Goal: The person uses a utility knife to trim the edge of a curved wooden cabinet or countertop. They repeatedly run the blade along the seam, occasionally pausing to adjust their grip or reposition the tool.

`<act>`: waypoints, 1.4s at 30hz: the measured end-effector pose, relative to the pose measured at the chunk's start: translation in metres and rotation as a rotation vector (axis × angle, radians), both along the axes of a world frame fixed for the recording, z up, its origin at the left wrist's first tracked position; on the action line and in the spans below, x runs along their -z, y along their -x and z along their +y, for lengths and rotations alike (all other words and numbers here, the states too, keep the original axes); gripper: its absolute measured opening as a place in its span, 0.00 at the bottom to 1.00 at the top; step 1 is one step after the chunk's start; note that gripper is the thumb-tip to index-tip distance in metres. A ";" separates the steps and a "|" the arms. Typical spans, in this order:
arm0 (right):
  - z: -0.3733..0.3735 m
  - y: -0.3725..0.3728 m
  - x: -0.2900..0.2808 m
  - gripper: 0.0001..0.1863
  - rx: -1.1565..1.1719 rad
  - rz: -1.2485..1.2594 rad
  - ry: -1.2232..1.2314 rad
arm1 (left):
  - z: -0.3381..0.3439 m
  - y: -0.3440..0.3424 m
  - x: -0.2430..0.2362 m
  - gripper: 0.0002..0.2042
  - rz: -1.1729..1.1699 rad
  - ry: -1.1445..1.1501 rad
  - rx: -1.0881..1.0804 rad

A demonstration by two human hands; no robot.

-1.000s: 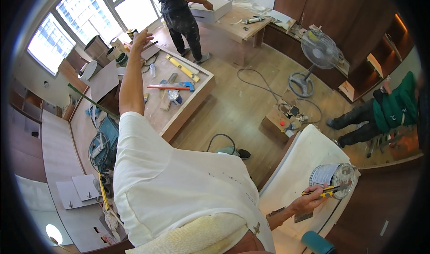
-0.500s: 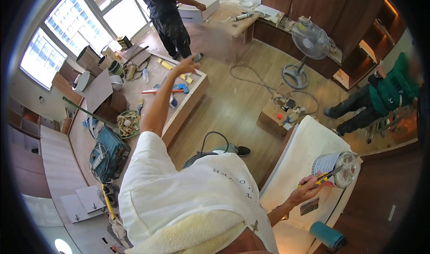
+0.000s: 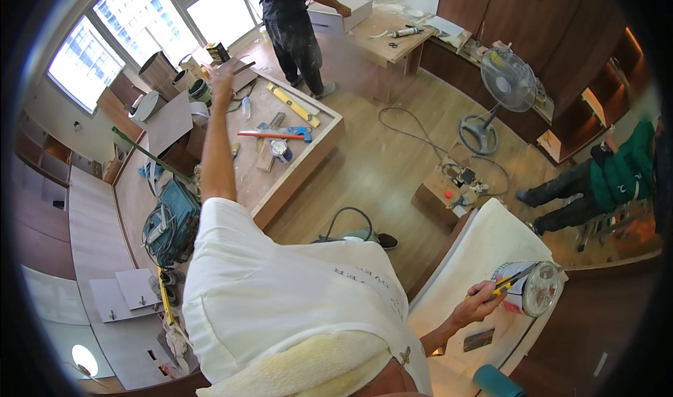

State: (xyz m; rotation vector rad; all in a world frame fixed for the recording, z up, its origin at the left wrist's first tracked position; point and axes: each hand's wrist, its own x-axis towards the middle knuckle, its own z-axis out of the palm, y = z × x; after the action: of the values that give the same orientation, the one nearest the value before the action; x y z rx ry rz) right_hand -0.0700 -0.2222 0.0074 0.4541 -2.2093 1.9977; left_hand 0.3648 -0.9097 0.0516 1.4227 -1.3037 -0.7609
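Observation:
My right hand [image 3: 482,299] is closed around a yellow-and-black utility knife [image 3: 502,286], its blade end pointing toward the lid of a metal tin [image 3: 542,289]. That tin stands on a white-covered surface [image 3: 449,295] at the right. My left hand [image 3: 222,81] reaches out over the low wooden platform [image 3: 308,155], its fingers stretched and somewhat blurred. It is near a brown board and a small clear bottle [image 3: 246,107]. On the platform lie a yellow spirit level [image 3: 293,105], a blue-and-red tool [image 3: 280,134] and a small tin [image 3: 280,151].
Buckets [image 3: 200,92] and boards crowd the window side. A teal tool case [image 3: 177,222] with a coiled cord lies left. A standing fan [image 3: 506,81], a cardboard box [image 3: 445,187] and cables occupy the floor. Two people stand at back and right. A teal bottle [image 3: 496,381] lies near my right arm.
My left hand has swung left, from above the spirit level toward the boards and buckets by the window. The right hand keeps its hold on the knife beside the tin. The view has shifted slightly.

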 end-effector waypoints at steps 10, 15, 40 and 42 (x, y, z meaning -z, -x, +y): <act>-0.024 0.008 -0.003 0.19 -0.155 -0.003 0.075 | 0.004 -0.046 0.093 0.32 -0.243 0.038 -0.023; -0.027 -0.005 -0.007 0.19 -0.180 0.043 0.015 | 0.052 0.062 0.116 0.43 -0.231 0.011 0.046; -0.037 -0.008 0.006 0.16 -0.148 -0.041 -0.026 | 0.146 0.356 0.166 0.38 -0.494 0.316 1.170; -0.043 -0.014 0.005 0.15 -0.139 -0.045 -0.056 | 0.195 0.429 0.158 0.40 -0.425 0.304 1.228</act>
State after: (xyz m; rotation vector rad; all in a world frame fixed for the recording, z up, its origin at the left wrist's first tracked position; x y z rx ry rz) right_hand -0.0562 -0.2656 0.0024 0.5896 -2.3256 2.0361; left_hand -0.0639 -0.7147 -0.1063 0.4091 -2.5383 -0.9662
